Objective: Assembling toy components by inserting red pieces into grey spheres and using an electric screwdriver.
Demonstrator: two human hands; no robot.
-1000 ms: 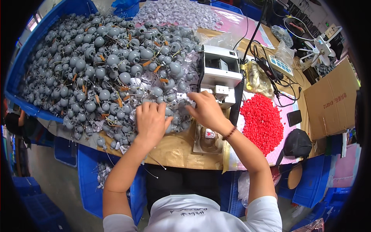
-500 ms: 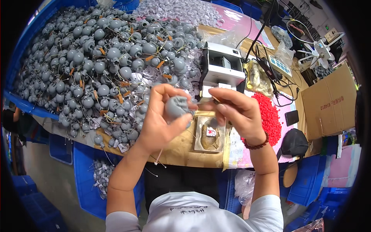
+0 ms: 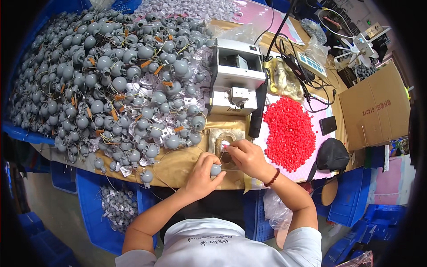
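A round, glossy grey plastic part (image 3: 215, 169) is gripped in my left hand (image 3: 201, 178), its fingers curled around it near the table's front edge. Just right of it, my right hand (image 3: 250, 159) is closed in a pinch over a shallow square tray (image 3: 214, 134). Its fingertips meet beside a small white piece with red on it (image 3: 225, 146), which lies in the tray; what they pinch is too small to tell. Thin wires run close to my left hand. To the left spreads a large heap of similar grey ball-shaped parts (image 3: 106, 84) with wires and orange tags.
Behind the tray stands a white and black bench machine (image 3: 238, 66). A pile of small red plastic pieces (image 3: 290, 133) lies at the right, beside a phone (image 3: 328, 125) and a black pouch (image 3: 332, 155). Blue crates (image 3: 98, 200) stand below the table, and a cardboard box (image 3: 376, 109) far right.
Both hands have come down and nearer the table's front edge, from in front of the machine to the tray. My left hand still grips a grey part. The whole view has shifted slightly.
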